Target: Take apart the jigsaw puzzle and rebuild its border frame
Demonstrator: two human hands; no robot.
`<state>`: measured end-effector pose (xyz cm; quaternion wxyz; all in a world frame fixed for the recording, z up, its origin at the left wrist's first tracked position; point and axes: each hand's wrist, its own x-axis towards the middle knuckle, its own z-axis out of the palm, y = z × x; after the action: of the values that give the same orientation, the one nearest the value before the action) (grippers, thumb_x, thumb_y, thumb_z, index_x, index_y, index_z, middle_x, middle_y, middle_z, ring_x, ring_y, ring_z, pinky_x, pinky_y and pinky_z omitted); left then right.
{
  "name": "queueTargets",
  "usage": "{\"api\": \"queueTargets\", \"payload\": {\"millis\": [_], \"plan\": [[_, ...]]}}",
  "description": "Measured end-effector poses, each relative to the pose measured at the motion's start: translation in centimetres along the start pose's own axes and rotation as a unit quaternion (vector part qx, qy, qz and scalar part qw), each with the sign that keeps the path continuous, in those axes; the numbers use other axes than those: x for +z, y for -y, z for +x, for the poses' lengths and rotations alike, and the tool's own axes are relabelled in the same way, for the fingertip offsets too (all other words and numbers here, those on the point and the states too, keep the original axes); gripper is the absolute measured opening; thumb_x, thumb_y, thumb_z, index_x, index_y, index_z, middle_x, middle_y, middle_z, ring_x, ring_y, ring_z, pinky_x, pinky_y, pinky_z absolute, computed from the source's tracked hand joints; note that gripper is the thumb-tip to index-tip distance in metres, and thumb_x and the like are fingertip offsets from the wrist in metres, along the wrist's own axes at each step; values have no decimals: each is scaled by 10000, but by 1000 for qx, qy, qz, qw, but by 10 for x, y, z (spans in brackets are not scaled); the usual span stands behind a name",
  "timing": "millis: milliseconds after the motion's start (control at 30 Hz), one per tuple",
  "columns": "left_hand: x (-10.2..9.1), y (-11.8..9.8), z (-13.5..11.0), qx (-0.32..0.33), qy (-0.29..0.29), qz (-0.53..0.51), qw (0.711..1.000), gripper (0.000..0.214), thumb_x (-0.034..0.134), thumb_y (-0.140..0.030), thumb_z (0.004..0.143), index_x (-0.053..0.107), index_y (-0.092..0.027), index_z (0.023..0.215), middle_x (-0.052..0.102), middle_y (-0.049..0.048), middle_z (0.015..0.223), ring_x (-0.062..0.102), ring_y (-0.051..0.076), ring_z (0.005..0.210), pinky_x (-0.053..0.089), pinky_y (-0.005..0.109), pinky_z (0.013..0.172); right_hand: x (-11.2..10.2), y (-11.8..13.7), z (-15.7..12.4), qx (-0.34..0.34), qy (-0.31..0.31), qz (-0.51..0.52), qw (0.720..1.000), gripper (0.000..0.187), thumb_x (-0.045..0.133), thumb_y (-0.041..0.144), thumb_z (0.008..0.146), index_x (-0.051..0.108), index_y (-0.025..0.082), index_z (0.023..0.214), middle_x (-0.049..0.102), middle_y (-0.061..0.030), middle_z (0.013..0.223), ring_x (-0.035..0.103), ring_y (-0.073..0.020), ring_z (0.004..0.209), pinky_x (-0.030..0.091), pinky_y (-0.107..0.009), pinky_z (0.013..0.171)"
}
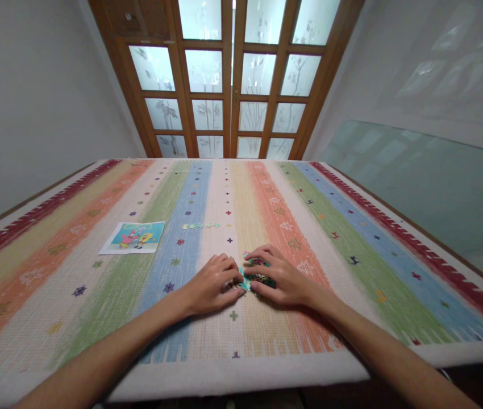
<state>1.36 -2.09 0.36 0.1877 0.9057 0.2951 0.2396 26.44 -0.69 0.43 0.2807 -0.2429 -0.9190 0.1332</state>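
Frosted-glass doors in wooden frames and white walls stood behind a table spread with a striped cloth. At its near middle, the left hand and right hand closed around a small heap of puzzle pieces, seemingly pressing it to the cloth. A cartoon picture card lay well to the left.
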Motion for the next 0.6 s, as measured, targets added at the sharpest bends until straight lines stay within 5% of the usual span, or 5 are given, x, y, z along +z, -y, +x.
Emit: {"api": "queueTargets", "payload": {"millis": [200,400,600], "plan": [[-15,7,0,-16,-39,-7,999,182,554,-301,1006,713,-219,977,670,67,962,568,225,951,447,401,875,0,0,0,-2,4,-6,1000,239,604,303,972,726,208,1154,651,-129,1260,532,-285,1196,480,-506,1006],[-55,44,-8,-94,-97,114,984,224,558,-326,971,747,-226,904,673,66,882,589,234,877,477,439,892,0,-2,-1,3,24,-9,1000,241,607,290,966,717,226,1171,656,-118,1245,538,-282,1185,479,-508,1011],[-84,90,-26,-166,-24,248,954,273,525,-280,917,756,-225,781,670,105,841,608,264,852,480,420,826,0,-2,0,-2,25,-9,1000,233,597,298,973,721,217,1153,662,-116,1212,544,-276,1154,483,-495,993]]}}
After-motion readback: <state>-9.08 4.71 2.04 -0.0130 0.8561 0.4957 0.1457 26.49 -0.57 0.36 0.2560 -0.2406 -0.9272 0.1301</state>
